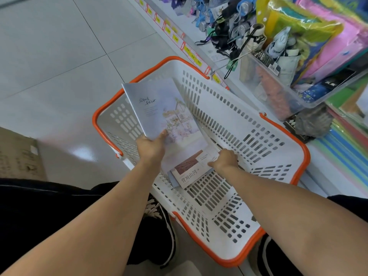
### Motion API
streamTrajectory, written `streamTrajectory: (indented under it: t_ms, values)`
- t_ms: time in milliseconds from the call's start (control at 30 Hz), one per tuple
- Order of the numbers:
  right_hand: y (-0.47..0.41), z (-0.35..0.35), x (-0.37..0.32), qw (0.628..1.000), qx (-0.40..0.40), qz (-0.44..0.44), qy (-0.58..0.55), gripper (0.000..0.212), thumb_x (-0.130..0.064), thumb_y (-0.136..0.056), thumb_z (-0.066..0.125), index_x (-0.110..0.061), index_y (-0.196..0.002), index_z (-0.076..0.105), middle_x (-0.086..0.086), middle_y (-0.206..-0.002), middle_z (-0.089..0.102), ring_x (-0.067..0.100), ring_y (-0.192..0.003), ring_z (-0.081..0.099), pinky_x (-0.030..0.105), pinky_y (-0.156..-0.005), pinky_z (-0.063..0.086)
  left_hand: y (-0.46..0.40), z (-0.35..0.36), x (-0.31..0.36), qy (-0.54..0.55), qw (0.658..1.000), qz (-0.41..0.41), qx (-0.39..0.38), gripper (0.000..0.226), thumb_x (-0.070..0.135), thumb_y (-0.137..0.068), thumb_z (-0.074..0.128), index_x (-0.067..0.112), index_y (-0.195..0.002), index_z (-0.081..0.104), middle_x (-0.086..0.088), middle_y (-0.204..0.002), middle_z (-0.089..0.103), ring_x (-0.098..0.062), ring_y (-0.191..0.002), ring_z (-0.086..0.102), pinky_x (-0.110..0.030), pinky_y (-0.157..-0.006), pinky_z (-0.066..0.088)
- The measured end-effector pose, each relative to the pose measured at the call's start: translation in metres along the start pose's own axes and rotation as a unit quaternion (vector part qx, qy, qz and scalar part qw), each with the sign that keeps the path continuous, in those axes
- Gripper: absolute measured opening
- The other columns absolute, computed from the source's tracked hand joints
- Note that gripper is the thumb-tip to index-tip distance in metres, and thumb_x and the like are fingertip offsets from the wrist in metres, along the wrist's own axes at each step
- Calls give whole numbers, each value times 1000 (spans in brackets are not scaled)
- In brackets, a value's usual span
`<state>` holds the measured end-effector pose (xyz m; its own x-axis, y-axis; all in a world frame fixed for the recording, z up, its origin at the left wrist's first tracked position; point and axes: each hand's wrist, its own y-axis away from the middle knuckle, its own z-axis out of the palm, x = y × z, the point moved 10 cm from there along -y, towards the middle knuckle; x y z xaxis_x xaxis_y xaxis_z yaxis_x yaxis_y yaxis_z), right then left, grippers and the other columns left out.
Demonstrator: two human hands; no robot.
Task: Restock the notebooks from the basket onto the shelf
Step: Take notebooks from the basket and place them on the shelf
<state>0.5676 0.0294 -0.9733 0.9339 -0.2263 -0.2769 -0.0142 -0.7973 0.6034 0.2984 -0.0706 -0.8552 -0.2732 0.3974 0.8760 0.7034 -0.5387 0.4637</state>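
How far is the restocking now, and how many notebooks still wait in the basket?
Done: cannot tell; no notebook placed on the shelf is visible. In hand: the left hand grips a pale illustrated notebook lifted over the white and orange basket, while the right hand takes hold of a brown-cover notebook lying inside. Left: at least that one, with another cover edge beneath it.

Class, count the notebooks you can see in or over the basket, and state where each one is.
2. A pale notebook held up by the left hand; a brown-covered notebook on the basket floor, under the right hand. Bluish edges beneath suggest more, hidden.
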Motion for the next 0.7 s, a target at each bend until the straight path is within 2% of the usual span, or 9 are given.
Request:
streamTrajectory:
  t_ms: [100, 200, 300, 367, 467, 533, 600, 633, 700]
  values:
    - [1, 5, 4, 999, -33, 19, -33, 47, -31, -82, 78, -3, -116, 63, 13, -120, 65, 30, -106, 63, 33, -82, 55, 0, 0, -1, -3, 1000, -3, 3, 33, 20, -85, 75, 5, -113, 67, -8, -95, 72, -23, -82, 70, -35, -72, 58]
    - [0, 6, -3, 993, -45, -3, -106, 35, -18, -92, 60, -11, -126, 51, 10, -121, 56, 24, -92, 59, 30, -74, 49, -3, -2, -2, 2, 1000, -2, 9, 29, 20, -84, 76, 8, -110, 67, -1, -87, 71, -16, -75, 69, -27, -62, 54]
    - [9, 7, -18, 955, -145, 8, -258, 54, -9, -97, 56, -12, -148, 38, 10, -141, 50, 24, -89, 67, 39, -80, 60, -1, -2, -1, 12, 1000, -7, 13, 32, 21, -84, 77, 9, -111, 66, 3, -83, 69, -12, -72, 68, -23, -55, 52]
    - [23, -12, -38, 937, -191, -21, -291, 58, -5, -98, 55, -16, -151, 35, 17, -135, 57, 29, -86, 72, 36, -71, 62, 5, 0, 0, 39, 999, -32, -1, 37, 20, -82, 78, 8, -114, 64, 1, -86, 71, -15, -74, 69, -27, -59, 56]
    - [50, -70, -67, 918, -193, -90, -335, 46, -5, -98, 56, -12, -142, 45, 17, -106, 69, 33, -76, 74, 38, -67, 63, 21, 19, 9, 131, 981, -106, -101, 40, 17, -86, 74, 6, -122, 62, -8, -108, 73, -28, -94, 72, -45, -79, 59]
    - [70, -112, -79, 904, -191, -119, -363, 39, -6, -97, 58, -6, -135, 49, 25, -115, 66, 37, -78, 74, 43, -69, 62, 37, 35, 27, 168, 959, -132, -188, 37, 21, -92, 65, 11, -128, 60, -8, -120, 69, -30, -107, 67, -50, -87, 56]
    - [89, -155, -86, 892, -183, -135, -392, 42, -5, -97, 58, -6, -137, 47, 28, -124, 61, 38, -78, 73, 40, -65, 61, 50, 47, 53, 193, 943, -122, -242, 34, 26, -95, 59, 17, -128, 60, -7, -122, 69, -28, -107, 68, -48, -82, 58]
    - [101, -179, -91, 885, -178, -150, -404, 38, -5, -98, 57, -8, -135, 50, 27, -122, 62, 38, -76, 73, 38, -63, 61, 56, 51, 69, 199, 939, -111, -259, 33, 27, -95, 58, 19, -128, 60, -6, -121, 69, -27, -104, 69, -45, -75, 60]
    - [127, -231, -102, 877, -158, -183, -416, 26, -6, -99, 53, -11, -123, 59, 24, -105, 71, 35, -71, 74, 35, -59, 60, 67, 59, 105, 193, 939, -80, -274, 32, 28, -94, 61, 20, -125, 62, -5, -117, 71, -25, -98, 72, -40, -67, 60]
